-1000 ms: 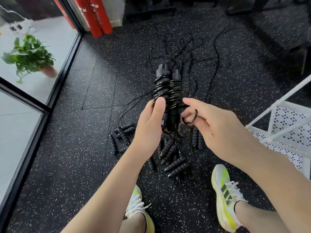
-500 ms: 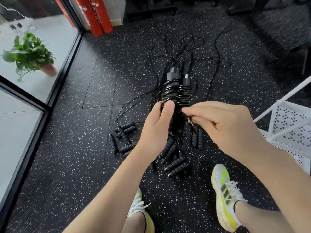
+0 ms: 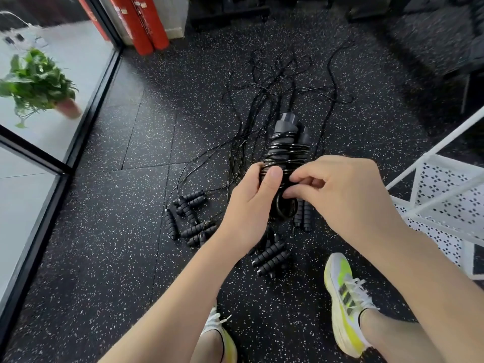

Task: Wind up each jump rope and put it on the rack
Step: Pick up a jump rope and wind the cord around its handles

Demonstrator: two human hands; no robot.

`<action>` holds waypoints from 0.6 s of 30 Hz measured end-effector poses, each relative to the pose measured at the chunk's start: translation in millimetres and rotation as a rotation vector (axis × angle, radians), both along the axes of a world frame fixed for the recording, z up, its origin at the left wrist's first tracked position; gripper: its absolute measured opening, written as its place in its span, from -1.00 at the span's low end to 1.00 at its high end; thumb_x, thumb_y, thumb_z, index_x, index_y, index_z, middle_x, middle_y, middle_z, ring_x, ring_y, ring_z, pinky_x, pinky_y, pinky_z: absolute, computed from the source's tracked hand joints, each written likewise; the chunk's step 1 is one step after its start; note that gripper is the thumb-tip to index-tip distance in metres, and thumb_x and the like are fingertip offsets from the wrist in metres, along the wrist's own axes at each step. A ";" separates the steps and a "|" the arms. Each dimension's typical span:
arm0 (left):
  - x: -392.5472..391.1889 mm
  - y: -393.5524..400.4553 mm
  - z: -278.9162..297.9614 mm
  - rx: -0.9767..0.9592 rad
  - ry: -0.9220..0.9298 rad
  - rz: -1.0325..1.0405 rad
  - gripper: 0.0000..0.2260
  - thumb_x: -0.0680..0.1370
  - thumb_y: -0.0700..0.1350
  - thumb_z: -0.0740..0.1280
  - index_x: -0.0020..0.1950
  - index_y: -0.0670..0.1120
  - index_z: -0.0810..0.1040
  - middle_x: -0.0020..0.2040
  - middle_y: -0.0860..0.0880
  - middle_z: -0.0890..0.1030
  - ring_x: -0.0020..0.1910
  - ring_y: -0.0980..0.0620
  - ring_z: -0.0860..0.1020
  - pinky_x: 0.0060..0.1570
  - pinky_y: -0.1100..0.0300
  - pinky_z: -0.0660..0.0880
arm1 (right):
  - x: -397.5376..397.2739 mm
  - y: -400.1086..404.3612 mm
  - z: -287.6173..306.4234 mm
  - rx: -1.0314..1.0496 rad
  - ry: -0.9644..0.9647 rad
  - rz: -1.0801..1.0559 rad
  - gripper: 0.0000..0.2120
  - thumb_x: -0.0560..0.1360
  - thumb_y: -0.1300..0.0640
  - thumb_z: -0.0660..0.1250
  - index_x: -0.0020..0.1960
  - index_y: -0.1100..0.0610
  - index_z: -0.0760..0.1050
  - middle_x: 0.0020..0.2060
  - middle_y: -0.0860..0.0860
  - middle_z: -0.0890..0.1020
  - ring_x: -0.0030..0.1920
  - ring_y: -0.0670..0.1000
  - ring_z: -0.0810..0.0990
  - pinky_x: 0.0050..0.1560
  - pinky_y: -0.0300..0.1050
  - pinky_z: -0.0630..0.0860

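The left hand (image 3: 251,205) keeps a full grip on the wound jump rope (image 3: 285,153), held above the floor, while the right hand (image 3: 340,195) pinches a loose loop (image 3: 284,210) of cord at its lower end. If that loop slips untucked, I reckon the coils will spring loose before reaching the white rack (image 3: 445,195), or snag the other ropes (image 3: 262,100) lying below.

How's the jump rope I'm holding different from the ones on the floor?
The held jump rope has its cord coiled around its paired handles; the floor ropes trail loose and tangled. The left hand and right hand grip it; those lie untouched. All are black.
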State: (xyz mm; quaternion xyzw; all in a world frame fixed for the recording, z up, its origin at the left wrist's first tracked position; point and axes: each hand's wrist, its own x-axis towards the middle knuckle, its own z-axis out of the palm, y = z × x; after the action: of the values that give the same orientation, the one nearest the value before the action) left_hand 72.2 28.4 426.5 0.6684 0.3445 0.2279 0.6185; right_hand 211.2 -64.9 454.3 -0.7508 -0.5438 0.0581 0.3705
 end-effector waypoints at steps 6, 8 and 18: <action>0.9 -3.1 0.1 -0.031 0.010 -0.022 -0.67 0.63 0.22 0.20 0.13 0.00 0.56 0.03 0.07 0.65 0.07 0.03 0.59 0.27 -0.23 0.49 | 3.9 0.2 -2.2 -0.016 -0.021 0.104 -0.90 0.40 0.09 0.58 -0.09 0.00 0.73 -0.22 -0.13 0.63 -0.16 -0.13 0.55 -0.08 -0.16 0.52; 0.4 -2.2 1.0 -0.046 -0.007 -0.020 -0.66 0.65 0.18 0.19 0.12 -0.06 0.55 0.01 0.07 0.63 0.04 0.09 0.56 0.27 -0.21 0.50 | 4.9 0.1 -2.6 0.015 0.025 0.149 -0.88 0.41 0.15 0.58 -0.05 0.05 0.73 -0.19 -0.12 0.63 -0.16 -0.15 0.56 -0.07 -0.36 0.47; -2.9 1.5 3.4 -0.063 0.004 -0.112 -0.66 0.68 0.16 0.19 0.16 -0.08 0.56 0.05 -0.05 0.65 0.04 0.06 0.56 0.22 -0.15 0.54 | 7.4 -3.8 0.8 -0.043 0.160 0.192 -0.89 0.43 0.21 0.51 -0.10 0.06 0.63 -0.24 -0.11 0.53 -0.22 -0.03 0.55 -0.22 -0.35 0.45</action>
State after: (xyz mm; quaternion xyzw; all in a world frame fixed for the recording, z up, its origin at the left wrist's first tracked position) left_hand 69.4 29.9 429.9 0.6674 0.3145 0.1808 0.6504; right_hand 218.6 -68.7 455.1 -0.6959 -0.5806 0.1648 0.3892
